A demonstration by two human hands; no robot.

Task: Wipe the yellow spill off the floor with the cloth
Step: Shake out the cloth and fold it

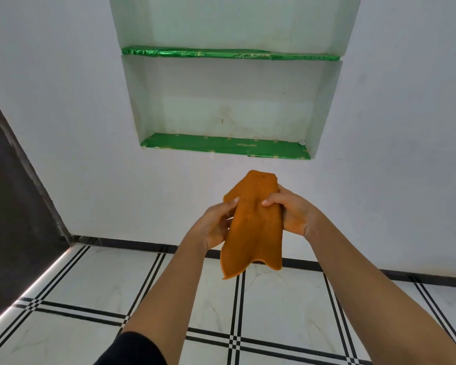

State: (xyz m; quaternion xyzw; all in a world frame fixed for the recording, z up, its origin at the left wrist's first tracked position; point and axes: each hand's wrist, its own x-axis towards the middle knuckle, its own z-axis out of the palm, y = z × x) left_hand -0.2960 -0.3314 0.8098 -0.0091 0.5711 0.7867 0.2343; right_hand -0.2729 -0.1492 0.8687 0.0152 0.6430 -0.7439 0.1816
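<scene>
An orange cloth (pixel 256 227) hangs in front of me at chest height, held upright between both hands. My left hand (pixel 216 223) pinches its left edge with thumb and fingers. My right hand (pixel 291 210) grips its right side, fingers wrapped over the front. The cloth's lower corners dangle free above the floor. No yellow spill shows on the white floor tiles (pixel 282 306) in this view.
A white wall with a recessed niche faces me, its two shelves (pixel 221 146) lined in shiny green foil. A dark panel (pixel 13 196) stands at the left. The floor has white marble-look tiles with black double lines and a black skirting (pixel 132 245).
</scene>
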